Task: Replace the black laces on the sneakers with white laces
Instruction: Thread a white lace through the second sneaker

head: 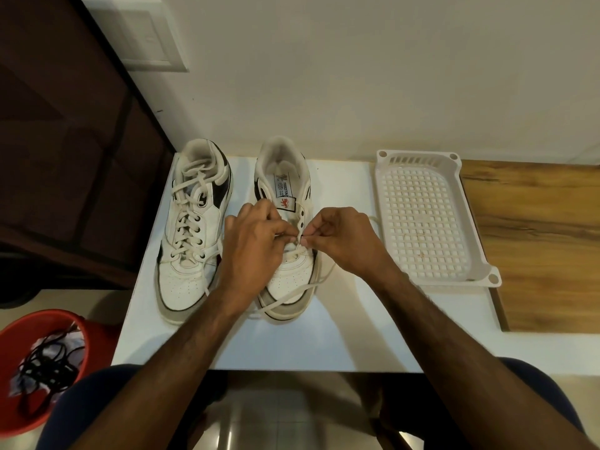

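- Right sneaker (285, 222), on the worktop (341, 319): sitting half-laced beside the finished left sneaker (194, 228).
- Right hand (341, 238): fingers pinching the white lace (292, 295) tip at an eyelet.
- Left hand (253, 241): fingers curling around the lacing, steadying it.
- Advice: keeping the lace flat, feeding the tip straight through.

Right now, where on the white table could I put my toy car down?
Bare spots: the front strip of the white table below the sneaker toes, and the patch between the right sneaker and the white basket. It is crowded around both hands, left and right, and the loose white lace.
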A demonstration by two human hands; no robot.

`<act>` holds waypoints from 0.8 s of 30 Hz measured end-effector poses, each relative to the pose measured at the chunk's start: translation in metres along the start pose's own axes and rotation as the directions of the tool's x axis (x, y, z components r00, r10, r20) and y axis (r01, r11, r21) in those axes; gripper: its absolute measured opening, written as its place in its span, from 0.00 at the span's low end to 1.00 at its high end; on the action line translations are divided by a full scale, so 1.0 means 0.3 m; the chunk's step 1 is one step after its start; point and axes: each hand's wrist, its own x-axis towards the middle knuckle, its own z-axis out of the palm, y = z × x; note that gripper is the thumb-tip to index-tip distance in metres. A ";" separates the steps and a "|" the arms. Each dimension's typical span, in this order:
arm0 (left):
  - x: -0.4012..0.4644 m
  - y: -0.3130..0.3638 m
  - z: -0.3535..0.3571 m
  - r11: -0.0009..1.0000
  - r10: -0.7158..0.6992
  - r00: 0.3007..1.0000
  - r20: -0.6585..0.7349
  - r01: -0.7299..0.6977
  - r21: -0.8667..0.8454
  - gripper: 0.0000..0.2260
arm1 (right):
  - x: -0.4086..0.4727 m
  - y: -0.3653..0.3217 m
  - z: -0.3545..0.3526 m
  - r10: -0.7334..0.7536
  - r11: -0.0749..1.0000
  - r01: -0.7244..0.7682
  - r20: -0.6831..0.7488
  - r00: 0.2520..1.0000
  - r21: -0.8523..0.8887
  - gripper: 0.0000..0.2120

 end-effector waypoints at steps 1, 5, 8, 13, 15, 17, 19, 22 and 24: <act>0.001 0.000 0.001 1.000 -0.002 1.000 0.001 0.002 -0.015 0.05 | -0.001 -0.001 0.000 -0.003 1.000 0.003 0.000 1.000 -0.015 0.05; 0.022 -0.019 -0.024 0.999 0.001 0.996 0.088 -0.006 0.052 0.11 | 0.002 -0.012 -0.026 0.064 0.998 -0.065 0.056 0.996 0.015 0.05; 0.037 -0.036 -0.045 1.000 -0.014 0.990 0.138 0.012 0.021 0.12 | 0.007 -0.005 -0.079 0.118 0.964 -0.129 0.057 0.991 0.233 0.04; 0.038 -0.036 -0.043 1.000 -0.003 0.987 0.159 0.006 -0.018 0.12 | 0.009 -0.014 -0.102 0.092 0.646 -0.091 0.041 0.995 0.757 0.05; 0.039 -0.040 -0.043 1.000 -0.004 0.986 0.167 0.007 -0.023 0.11 | 0.014 -0.016 -0.092 0.160 0.507 -0.128 0.054 0.986 0.852 0.06; 0.036 -0.047 -0.046 0.999 0.000 0.985 0.174 0.009 -0.051 0.10 | 0.018 -0.015 -0.092 0.217 0.639 -0.200 0.076 0.973 0.743 0.02; 0.038 -0.051 -0.051 0.995 0.012 0.989 0.144 0.002 -0.101 0.09 | 0.013 -0.008 -0.084 0.207 0.934 -0.224 0.091 0.974 0.280 0.04; 0.058 -0.043 -0.049 0.991 -0.035 0.999 0.006 0.035 -0.129 0.15 | 0.013 -0.001 -0.034 0.101 0.987 -0.071 0.219 0.971 -0.142 0.07; 0.074 -0.026 -0.043 0.996 -0.056 0.998 -0.035 0.054 -0.066 0.16 | 0.017 -0.009 -0.021 0.028 0.984 0.012 0.219 0.975 -0.179 0.07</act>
